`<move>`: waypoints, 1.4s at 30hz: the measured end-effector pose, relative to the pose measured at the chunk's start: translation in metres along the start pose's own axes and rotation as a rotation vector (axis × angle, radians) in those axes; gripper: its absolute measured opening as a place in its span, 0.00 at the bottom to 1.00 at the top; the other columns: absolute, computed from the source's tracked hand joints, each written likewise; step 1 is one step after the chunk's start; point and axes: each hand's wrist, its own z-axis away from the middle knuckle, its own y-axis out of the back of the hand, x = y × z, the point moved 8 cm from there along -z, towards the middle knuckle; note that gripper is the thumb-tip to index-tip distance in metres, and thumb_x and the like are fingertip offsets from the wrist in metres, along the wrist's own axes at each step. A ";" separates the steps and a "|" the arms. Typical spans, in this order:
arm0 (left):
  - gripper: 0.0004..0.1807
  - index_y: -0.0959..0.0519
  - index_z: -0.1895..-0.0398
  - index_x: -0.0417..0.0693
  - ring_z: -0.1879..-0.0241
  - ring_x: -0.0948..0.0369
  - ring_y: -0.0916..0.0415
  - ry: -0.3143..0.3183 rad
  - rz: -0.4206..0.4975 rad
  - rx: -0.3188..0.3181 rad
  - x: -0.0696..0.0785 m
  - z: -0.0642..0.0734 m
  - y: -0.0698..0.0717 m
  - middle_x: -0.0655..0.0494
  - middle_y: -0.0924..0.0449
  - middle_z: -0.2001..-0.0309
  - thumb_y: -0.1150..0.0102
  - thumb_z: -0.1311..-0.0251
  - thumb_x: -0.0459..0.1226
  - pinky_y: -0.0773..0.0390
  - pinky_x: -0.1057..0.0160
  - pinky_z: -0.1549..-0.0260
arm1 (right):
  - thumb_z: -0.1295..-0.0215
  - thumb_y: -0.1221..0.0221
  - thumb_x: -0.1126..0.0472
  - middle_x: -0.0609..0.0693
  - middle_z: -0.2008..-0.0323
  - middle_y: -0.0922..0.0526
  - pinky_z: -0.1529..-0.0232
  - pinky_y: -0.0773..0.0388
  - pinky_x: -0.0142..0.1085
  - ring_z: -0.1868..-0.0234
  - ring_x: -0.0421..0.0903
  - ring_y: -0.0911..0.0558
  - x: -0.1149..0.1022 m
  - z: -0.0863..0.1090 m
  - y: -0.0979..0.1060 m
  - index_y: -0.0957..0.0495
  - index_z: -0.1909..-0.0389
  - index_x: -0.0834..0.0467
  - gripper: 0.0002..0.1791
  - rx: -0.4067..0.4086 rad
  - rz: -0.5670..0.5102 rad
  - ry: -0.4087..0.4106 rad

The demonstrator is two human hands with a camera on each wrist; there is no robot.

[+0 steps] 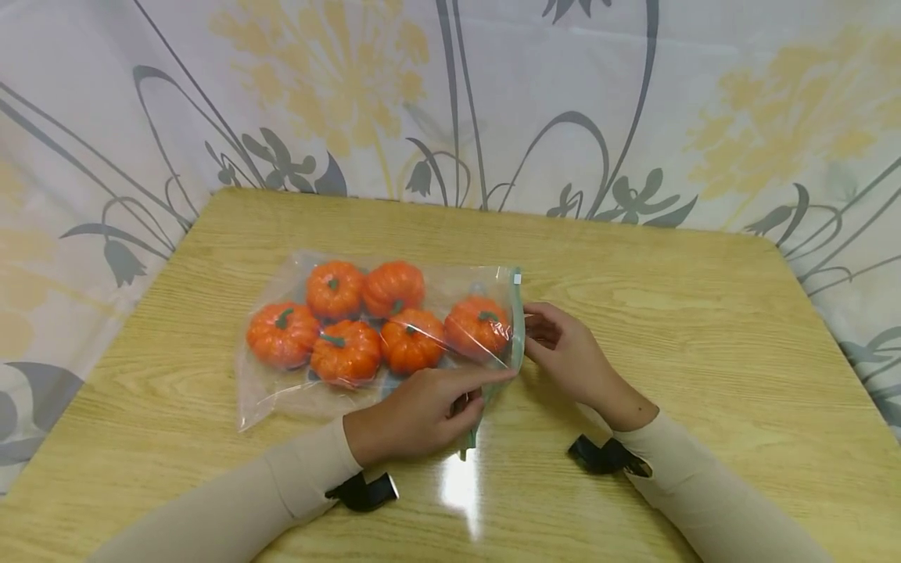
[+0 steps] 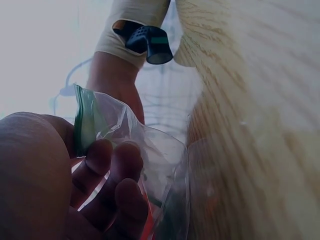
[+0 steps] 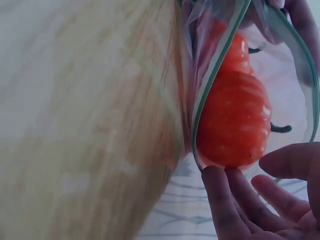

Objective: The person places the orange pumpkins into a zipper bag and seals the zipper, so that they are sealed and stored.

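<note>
A clear zip bag [image 1: 263, 391] lies on the table with several small orange pumpkins [image 1: 345, 352] inside, each with a green stem. Its green zip edge [image 1: 518, 320] faces right, and the right wrist view shows the mouth spread apart. My left hand [image 1: 425, 410] pinches the near part of that edge, with the index finger stretched along it. At the mouth is my right hand [image 1: 572, 356], its fingers fairly straight. In the right wrist view its fingertips [image 3: 216, 180] are right at the lower rim and the nearest pumpkin [image 3: 235, 120].
The bag lies on a light wood-grain table [image 1: 704, 336]. Behind and around it hangs a white cloth [image 1: 507, 102] with grey and yellow flowers. Each sleeve has a black wrist camera [image 1: 362, 493] strapped on, close above the tabletop.
</note>
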 end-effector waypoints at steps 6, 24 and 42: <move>0.25 0.27 0.31 0.52 0.78 0.75 0.40 0.007 0.010 -0.026 -0.001 0.000 -0.001 0.63 0.29 0.71 0.50 0.30 0.33 0.33 0.77 0.77 | 0.27 0.46 0.63 0.63 0.58 0.16 0.60 0.16 0.38 0.62 0.52 0.14 0.005 -0.010 0.013 0.24 0.45 0.65 0.14 0.054 -0.045 -0.072; 0.26 0.29 0.29 0.55 0.75 0.73 0.33 0.066 0.020 -0.138 0.007 -0.004 -0.002 0.68 0.28 0.71 0.48 0.30 0.38 0.29 0.76 0.74 | 0.23 0.52 0.47 0.43 0.81 0.28 0.77 0.29 0.33 0.82 0.39 0.30 0.029 -0.049 0.007 0.23 0.57 0.65 0.23 -0.025 -0.165 -0.260; 0.19 0.20 0.39 0.57 0.72 0.67 0.27 0.286 -0.231 0.268 -0.005 -0.087 0.077 0.61 0.22 0.66 0.50 0.30 0.39 0.29 0.68 0.80 | 0.22 0.51 0.49 0.46 0.81 0.30 0.74 0.29 0.35 0.79 0.42 0.30 0.026 -0.051 0.006 0.25 0.62 0.63 0.20 -0.005 -0.165 -0.209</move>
